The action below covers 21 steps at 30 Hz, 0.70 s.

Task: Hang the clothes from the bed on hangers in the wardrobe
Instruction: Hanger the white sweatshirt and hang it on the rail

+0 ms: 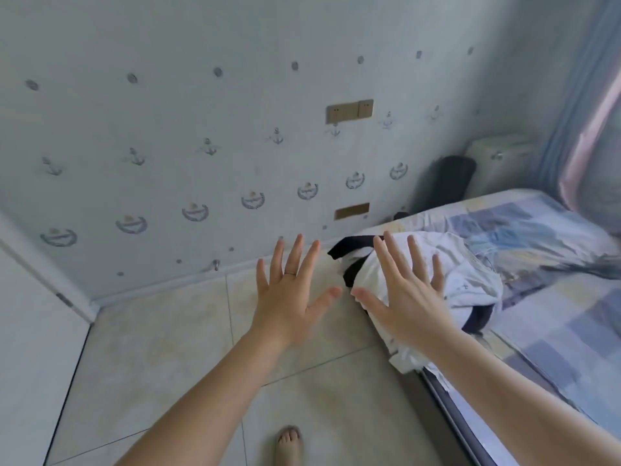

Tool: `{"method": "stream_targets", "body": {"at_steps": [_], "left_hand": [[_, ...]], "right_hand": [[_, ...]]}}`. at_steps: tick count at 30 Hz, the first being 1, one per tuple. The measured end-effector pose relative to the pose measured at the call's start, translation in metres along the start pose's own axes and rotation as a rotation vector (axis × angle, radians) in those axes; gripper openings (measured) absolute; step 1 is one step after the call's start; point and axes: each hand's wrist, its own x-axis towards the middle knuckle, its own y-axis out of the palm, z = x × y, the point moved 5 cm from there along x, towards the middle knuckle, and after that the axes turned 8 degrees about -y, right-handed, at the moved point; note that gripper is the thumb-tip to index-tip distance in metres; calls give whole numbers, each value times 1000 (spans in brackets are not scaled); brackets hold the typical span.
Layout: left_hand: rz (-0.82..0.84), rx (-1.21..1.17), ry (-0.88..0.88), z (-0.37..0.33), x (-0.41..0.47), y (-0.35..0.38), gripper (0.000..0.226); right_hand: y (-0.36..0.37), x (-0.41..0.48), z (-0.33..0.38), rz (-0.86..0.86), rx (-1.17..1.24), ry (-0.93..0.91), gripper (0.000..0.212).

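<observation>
Left hand (290,297) raised over tiled floor (161,358), fingers straight and spread, holding nothing; right hand (408,297) likewise spread, empty, in front of clothes (470,277); white-and-dark clothes heaped at edge of bed (554,324), by wall (201,129).

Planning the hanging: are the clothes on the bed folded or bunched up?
Bunched up: the clothes lie in a crumpled white and dark heap at the bed edge, one end drooping over it.
</observation>
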Motion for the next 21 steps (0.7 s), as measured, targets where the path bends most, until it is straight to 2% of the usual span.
{"method": "stream_targets", "body": {"at_steps": [5,12,18,21], "left_hand": [[205,-8,59,3,71,83,85],[384,54,180,0,179,142,84],[499,152,324,-34,267,187,89],[538,147,388,-68,303,212,85]], "right_hand": [[56,38,-65,111,-48,183,89],[93,100,-141,223,-47,395,91],[114,120,-207,247,-10,591,91],[121,120,-245,261,14,687,91]]}}
